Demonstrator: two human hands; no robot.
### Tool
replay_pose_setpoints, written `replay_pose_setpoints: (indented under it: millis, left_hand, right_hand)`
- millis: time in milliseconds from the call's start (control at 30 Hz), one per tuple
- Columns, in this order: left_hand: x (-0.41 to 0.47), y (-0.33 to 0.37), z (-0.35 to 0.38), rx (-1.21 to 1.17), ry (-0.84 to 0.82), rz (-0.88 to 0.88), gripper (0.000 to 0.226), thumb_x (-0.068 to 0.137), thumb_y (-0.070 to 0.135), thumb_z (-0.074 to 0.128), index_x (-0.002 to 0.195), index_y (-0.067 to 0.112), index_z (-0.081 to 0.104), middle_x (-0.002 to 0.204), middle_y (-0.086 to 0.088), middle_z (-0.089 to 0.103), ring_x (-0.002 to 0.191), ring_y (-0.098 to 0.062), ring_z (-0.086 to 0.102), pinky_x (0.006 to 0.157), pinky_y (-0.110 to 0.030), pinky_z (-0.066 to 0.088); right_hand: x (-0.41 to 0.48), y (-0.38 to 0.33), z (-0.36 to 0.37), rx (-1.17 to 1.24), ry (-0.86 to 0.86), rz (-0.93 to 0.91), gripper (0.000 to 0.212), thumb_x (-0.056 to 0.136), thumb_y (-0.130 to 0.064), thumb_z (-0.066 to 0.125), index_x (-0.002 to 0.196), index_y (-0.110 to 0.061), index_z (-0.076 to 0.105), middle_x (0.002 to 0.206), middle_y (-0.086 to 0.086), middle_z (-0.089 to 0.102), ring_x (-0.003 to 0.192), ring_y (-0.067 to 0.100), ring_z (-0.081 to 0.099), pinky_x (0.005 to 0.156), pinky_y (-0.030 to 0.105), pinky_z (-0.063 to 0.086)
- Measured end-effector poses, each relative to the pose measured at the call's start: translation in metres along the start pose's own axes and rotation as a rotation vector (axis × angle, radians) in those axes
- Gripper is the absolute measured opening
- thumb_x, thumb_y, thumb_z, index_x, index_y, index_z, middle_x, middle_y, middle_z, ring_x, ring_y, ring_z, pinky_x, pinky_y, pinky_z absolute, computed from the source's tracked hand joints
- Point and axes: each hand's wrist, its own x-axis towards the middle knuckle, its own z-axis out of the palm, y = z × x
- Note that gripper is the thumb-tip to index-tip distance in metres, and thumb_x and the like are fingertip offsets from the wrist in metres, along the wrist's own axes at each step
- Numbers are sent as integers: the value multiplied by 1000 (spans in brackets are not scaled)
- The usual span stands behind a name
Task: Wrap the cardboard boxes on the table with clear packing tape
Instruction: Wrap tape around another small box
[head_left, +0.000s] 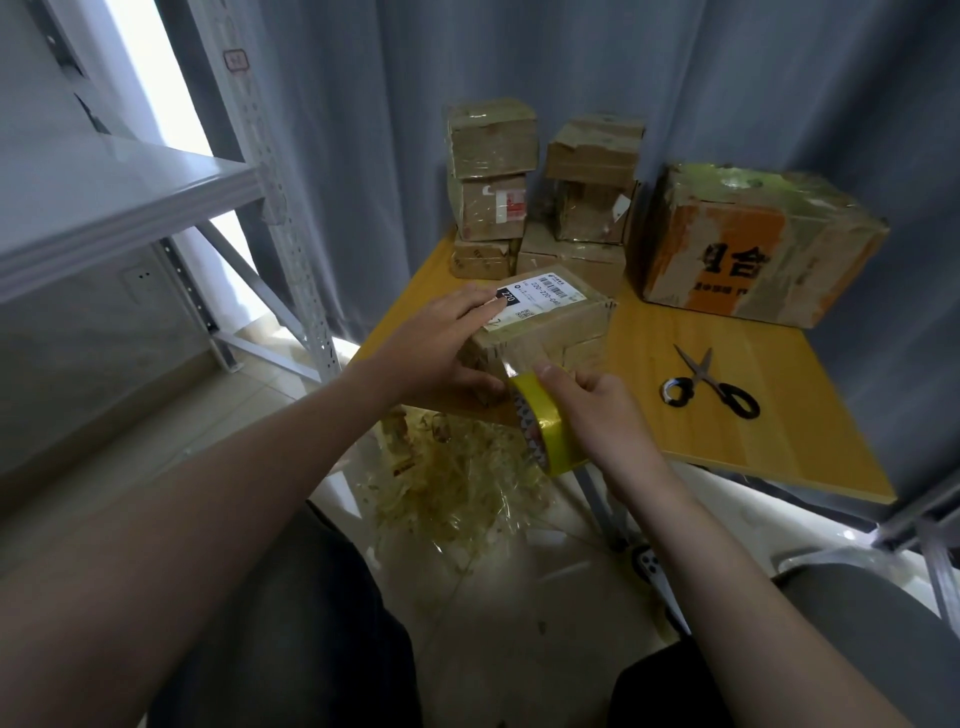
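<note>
Metal shelf (130, 197) upper left. Centre: your left hand (441, 343), grip spread, fingers flat on top of labelled box (550, 325), at near-left corner of table (753, 452). Just right: your right hand (602, 410), grip curled round yellow tape roll (545, 436), roll just beside box's near face. Scissors (711, 387) lie on table, right of centre.
</note>
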Motion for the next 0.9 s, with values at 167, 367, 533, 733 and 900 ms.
replay_pose_setpoints:
  millis: [167, 367, 533, 733, 900]
  left_hand:
    - [-10, 7, 3, -113, 57, -7, 91, 80, 57, 79, 156, 20, 45, 161, -1, 44, 155, -29, 25, 121, -53, 33]
    - [-16, 17, 7, -158, 163, -12, 78, 78, 40, 87, 148, 22, 56, 151, -3, 56, 149, -39, 36, 116, -57, 37]
    - [-18, 24, 10, -158, 201, 85, 73, 84, 23, 83, 148, 38, 51, 137, -8, 59, 139, -36, 45, 116, -61, 37]
    - [-21, 33, 2, 27, 23, 34, 70, 96, 43, 53, 158, 49, 23, 157, -7, 40, 153, -45, 22, 107, -62, 46]
    - [-16, 34, -5, -55, -13, -173, 112, 84, 53, 78, 165, 29, 5, 167, -8, 29, 157, -26, 16, 116, -57, 40]
  right_hand:
    - [3, 3, 2, 11, 8, 4, 39, 101, -46, 60, 86, -10, 64, 68, 8, 58, 47, 4, 58, 53, 25, 43]
    - [4, 7, 4, 5, 23, 6, 41, 98, -52, 61, 81, -14, 62, 75, 13, 53, 69, 23, 51, 67, 39, 39]
    - [4, 5, 6, -6, 25, -7, 40, 98, -52, 62, 81, -16, 64, 71, 10, 51, 63, 22, 47, 64, 38, 37]
    - [2, 3, 5, 10, 17, -13, 40, 100, -49, 61, 79, -15, 58, 66, 8, 44, 47, 9, 46, 58, 32, 34]
    - [-1, 3, 5, -17, 27, -21, 40, 100, -47, 60, 77, -15, 53, 67, 8, 43, 53, 14, 48, 59, 33, 35]
